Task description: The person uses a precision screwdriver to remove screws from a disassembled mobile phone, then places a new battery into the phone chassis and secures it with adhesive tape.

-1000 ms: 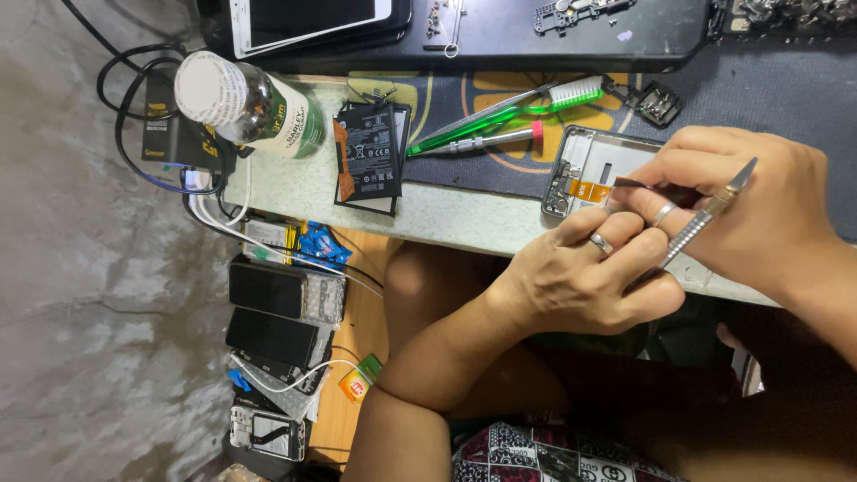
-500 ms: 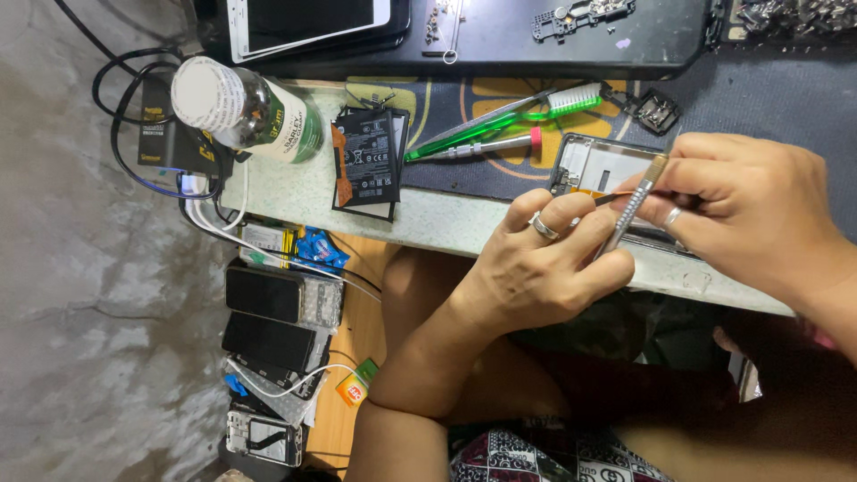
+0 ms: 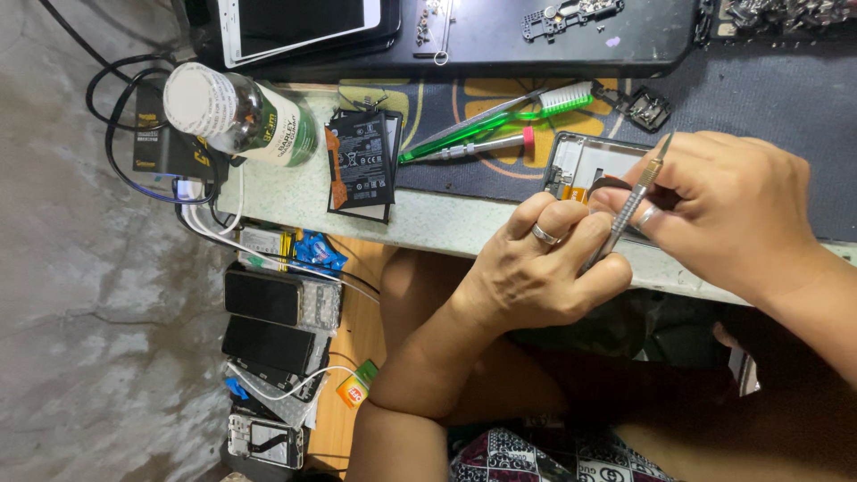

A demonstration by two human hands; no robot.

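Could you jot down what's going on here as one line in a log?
left hand: steadying opened phone frame | right hand: holding metal tool over it | nearby: black battery, green toothbrush

head cam | looks steeply down | close over workbench edge (image 3: 428, 228) | single view
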